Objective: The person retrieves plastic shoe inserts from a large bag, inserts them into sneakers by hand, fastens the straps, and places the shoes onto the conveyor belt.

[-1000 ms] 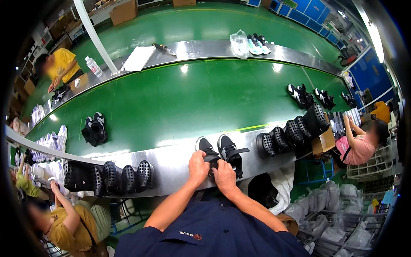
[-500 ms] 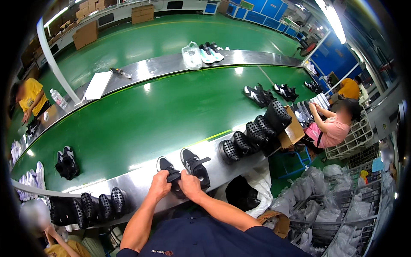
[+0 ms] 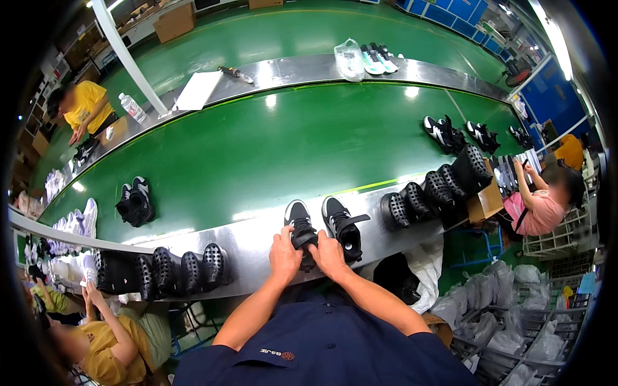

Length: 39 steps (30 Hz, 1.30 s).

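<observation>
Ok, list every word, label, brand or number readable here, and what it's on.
Dark blue shirt: pale lettering beside a reddish emblem, wording not copied here.
Clear bottle: any print is too small to read.
Black-and-white shoes: no text I can make out.

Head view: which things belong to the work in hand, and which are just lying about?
Apparently in use:
- black-and-white shoe, held by left hand and right hand
- matching shoe beside it

Apparently lying about:
- water bottle
- white sheet
- clear plastic bag
</observation>
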Available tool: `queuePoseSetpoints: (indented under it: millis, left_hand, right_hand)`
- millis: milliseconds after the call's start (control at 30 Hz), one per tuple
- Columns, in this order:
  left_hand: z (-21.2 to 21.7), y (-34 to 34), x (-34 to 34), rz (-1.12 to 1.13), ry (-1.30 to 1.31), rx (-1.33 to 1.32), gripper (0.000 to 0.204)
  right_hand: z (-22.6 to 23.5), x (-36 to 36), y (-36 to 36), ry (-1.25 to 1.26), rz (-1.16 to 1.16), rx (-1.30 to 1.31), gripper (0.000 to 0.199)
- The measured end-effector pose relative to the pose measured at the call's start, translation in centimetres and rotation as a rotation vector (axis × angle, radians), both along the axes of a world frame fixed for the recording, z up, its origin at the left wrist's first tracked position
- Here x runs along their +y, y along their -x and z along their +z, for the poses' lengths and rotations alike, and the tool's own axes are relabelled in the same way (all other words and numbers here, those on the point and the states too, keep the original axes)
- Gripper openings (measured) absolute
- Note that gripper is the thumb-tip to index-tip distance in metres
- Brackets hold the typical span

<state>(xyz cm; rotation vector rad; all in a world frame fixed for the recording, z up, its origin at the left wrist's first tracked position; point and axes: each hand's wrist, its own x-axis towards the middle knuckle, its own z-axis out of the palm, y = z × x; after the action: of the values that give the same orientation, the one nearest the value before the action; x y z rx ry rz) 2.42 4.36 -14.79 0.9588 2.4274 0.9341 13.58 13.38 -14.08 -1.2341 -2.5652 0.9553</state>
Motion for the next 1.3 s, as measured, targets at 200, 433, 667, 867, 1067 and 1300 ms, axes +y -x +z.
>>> queuePoseSetpoints:
  millis: [200, 433, 667, 867, 1067, 1300]
  left_hand:
    - [-1.3, -0.5, 0.1, 0.047, -0.028, 0.042, 0.054]
    - [2.3, -0.6, -6.8, -0.061, -0.13, 0.128, 0.047]
    - [4.6, -3.9, -3.6, -0.606, -0.26, 0.229, 0.058]
    - [3.5, -4.0, -1.2, -0.545, 0.268, 0.132, 0.042]
    - [3.8, 1.0, 5.5, -0.413, 0.187, 0.364, 0.034]
    - [7.9, 6.5, 11.9, -0.245, 0.382, 0.375, 0.044]
  right_hand:
    - [-0.2, -0.7, 0.2, -0.013, -0.039, -0.087, 0.032]
    - [6.9, 0.9, -6.1, 0.03, -0.239, 0.112, 0.031]
    - [-2.9, 4.2, -7.8, 0.494, -0.375, 0.165, 0.052]
    - [-1.3, 0.5, -5.8, 0.331, -0.09, 0.309, 0.044]
    - [3.4, 1.8, -11.2, 0.764, -0.325, 0.206, 0.042]
    - [8.7, 4.1, -13.8, 0.698, -0.338, 0.263, 0.039]
